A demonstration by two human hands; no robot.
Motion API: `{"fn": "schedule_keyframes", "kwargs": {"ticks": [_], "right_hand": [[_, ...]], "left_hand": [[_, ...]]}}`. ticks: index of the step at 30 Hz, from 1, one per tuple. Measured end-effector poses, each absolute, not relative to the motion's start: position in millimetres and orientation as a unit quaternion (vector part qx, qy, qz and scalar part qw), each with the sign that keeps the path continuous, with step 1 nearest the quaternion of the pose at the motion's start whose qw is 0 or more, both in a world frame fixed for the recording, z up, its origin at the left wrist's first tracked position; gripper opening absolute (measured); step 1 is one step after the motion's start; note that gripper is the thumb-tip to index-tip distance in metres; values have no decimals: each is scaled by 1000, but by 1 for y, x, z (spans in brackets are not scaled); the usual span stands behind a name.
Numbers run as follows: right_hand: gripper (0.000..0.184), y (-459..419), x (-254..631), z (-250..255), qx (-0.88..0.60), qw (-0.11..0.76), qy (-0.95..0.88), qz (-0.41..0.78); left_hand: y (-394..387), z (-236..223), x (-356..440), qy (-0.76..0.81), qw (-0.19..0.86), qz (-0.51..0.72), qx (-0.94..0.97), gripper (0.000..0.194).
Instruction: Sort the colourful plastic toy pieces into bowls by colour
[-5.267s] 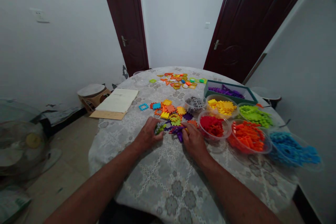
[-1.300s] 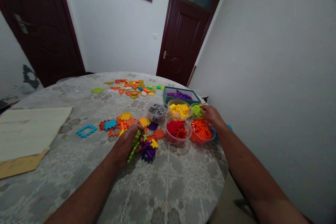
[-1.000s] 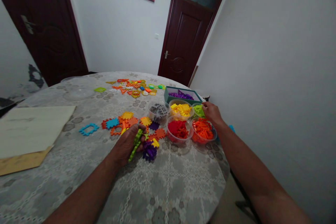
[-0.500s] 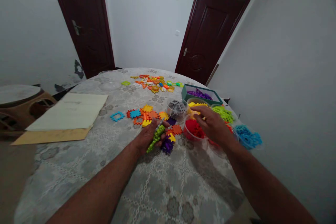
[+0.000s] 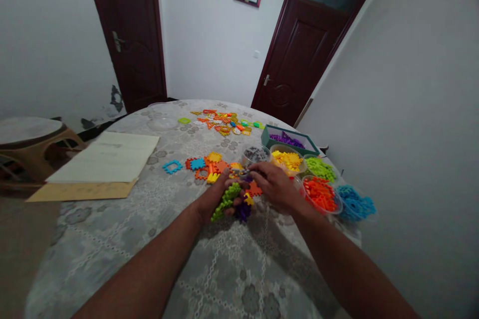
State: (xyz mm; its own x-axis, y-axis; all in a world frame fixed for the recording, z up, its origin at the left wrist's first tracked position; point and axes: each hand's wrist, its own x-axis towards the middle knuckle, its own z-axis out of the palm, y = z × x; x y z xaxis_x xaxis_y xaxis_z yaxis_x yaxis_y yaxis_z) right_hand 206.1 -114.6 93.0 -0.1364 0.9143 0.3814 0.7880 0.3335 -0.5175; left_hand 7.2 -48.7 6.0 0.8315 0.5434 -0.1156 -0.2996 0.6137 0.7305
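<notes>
My left hand [image 5: 213, 200] is closed around lime-green interlocking building pieces [image 5: 226, 201], tilted in the palm above the table. My right hand [image 5: 275, 185] has come in beside it, its fingertips pinched at a small grey building piece [image 5: 240, 172] over the top of the left hand. Which hand carries most of the grey piece's weight is hard to tell. Just below and right of my left fingers lies a purple piece cluster [image 5: 243, 212] with a yellow piece [image 5: 248, 199]. An orange toothed tile [image 5: 256, 189] is partly covered by the right hand.
Tubs of grey [image 5: 256, 153], yellow [image 5: 288, 160], green [image 5: 321, 168], orange-red [image 5: 320, 194] and blue pieces [image 5: 355, 203] stand to the right. Behind them sits a green box [image 5: 312, 145]. Loose tiles [image 5: 214, 157] lie ahead. Paper sheets [image 5: 108, 157] rest at left.
My right hand reached into the green tub, then swung back left past the yellow tub to my left hand. Earlier both hands worked near the purple pieces. The view turned right, then partly back.
</notes>
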Motion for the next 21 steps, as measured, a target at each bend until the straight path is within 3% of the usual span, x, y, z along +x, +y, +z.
{"fn": "schedule_keyframes", "kwargs": {"ticks": [2, 4, 13, 18, 21], "right_hand": [[20, -104, 220, 98, -615, 346, -703, 87], [22, -90, 234, 102, -649, 353, -672, 61], [27, -70, 244, 110, -681, 321, -658, -4], [24, -125, 206, 102, -639, 338, -684, 97], [32, -151, 177, 86, -635, 329, -676, 179]], "left_hand": [[-47, 9, 6, 150, 898, 257, 325, 51], [-46, 12, 4, 134, 899, 289, 301, 43], [-50, 17, 9, 215, 816, 380, 379, 49], [-51, 16, 14, 223, 794, 419, 379, 54], [-51, 16, 15, 223, 790, 434, 373, 59]]}}
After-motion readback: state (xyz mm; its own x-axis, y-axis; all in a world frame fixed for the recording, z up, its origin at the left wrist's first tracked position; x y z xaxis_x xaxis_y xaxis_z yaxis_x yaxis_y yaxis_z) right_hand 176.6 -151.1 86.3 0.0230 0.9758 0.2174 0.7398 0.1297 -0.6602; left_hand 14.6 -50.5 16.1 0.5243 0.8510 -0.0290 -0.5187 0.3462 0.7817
